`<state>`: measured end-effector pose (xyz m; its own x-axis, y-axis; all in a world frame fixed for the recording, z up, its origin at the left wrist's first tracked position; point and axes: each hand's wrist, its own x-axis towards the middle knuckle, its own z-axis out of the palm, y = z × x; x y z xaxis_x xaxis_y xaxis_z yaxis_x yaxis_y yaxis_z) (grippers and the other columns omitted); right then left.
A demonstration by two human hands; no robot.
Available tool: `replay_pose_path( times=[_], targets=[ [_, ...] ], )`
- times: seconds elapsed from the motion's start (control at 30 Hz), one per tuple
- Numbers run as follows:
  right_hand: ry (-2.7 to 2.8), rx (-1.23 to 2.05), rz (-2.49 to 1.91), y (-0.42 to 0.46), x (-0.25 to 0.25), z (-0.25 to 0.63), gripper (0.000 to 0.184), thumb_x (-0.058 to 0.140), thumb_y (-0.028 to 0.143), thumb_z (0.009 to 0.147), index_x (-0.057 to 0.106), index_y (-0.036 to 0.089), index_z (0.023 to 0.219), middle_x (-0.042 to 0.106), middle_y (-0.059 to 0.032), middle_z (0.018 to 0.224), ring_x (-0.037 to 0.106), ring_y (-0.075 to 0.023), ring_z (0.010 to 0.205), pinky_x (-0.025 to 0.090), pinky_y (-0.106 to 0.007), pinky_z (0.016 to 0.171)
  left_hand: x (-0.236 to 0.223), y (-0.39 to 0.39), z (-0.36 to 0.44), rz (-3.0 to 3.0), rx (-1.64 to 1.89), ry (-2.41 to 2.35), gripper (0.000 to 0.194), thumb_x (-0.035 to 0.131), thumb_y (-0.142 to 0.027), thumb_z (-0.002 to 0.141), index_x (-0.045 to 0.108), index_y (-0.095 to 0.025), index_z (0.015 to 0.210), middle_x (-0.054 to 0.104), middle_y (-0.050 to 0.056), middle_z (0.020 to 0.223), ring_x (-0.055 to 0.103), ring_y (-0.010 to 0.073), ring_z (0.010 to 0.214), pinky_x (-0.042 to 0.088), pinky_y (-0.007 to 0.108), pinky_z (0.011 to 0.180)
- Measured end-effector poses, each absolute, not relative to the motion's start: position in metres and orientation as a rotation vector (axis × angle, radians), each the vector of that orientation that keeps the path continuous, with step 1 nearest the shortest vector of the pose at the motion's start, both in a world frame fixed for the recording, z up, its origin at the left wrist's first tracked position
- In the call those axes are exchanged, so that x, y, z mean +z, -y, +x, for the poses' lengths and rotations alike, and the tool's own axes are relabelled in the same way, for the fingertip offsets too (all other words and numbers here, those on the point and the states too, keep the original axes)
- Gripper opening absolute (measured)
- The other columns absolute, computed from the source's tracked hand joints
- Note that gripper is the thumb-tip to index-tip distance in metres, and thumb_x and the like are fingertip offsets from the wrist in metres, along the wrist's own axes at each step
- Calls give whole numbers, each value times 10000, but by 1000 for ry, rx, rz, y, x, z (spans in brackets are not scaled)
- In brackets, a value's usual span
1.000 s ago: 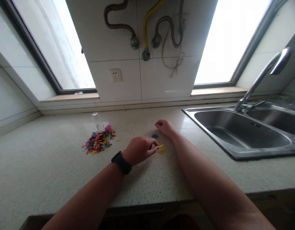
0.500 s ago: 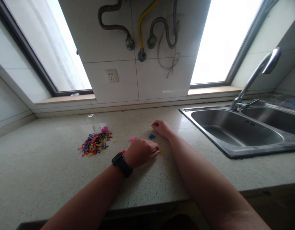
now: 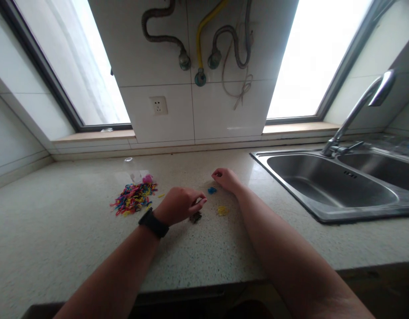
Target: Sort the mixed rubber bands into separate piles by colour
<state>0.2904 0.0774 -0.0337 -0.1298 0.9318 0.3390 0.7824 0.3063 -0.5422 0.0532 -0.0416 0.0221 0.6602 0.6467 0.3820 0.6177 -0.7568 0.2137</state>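
My left hand (image 3: 183, 204), with a black watch (image 3: 154, 222) on its wrist, hovers over the counter beside a small pile of dark brown bands (image 3: 195, 217). Its thumb and forefinger come together in a pinch; anything between the tips is too small to make out. Farther right, my right hand (image 3: 226, 179) rests on the counter with curled fingers, and its contents are hidden. A little blue pile of bands (image 3: 211, 190) lies beside it, and a yellow pile (image 3: 222, 211) lies nearer me. To the left spreads a large heap of mixed coloured rubber bands (image 3: 133, 198).
Behind the heap stands a clear plastic container (image 3: 133, 173), with pink bands (image 3: 147, 179) next to it. One loose yellow band (image 3: 161, 195) lies right of the heap. A steel sink (image 3: 327, 181) with a tap (image 3: 352, 110) is set into the counter's right side.
My left hand has moved left, away from the yellow pile, uncovering it and the brown pile. It now hides the pink and red bits seen before. My right hand stays put; the view shifts slightly.
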Motion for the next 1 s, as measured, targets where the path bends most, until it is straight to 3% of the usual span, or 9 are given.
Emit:
replay_pose_path(
  times=[0.67,1.0],
  targets=[
    [2001,316,-1557,-79,-34,291,196,614,357,837,759,239,897,748,-47,849,654,-188,764,433,-262,646,17,5,-5,2603,782,-1307,288,504,-391,935,731,-215,933,709,59,778,630,183,720,392,271,704],
    [2031,333,-1551,-83,-35,292,213,596,358,847,758,228,897,751,-58,858,659,-196,762,447,-275,666,17,-12,-48,2285,974,-1675,292,511,-395,903,730,-202,920,688,47,708,616,170,626,383,251,578]
  ],
)
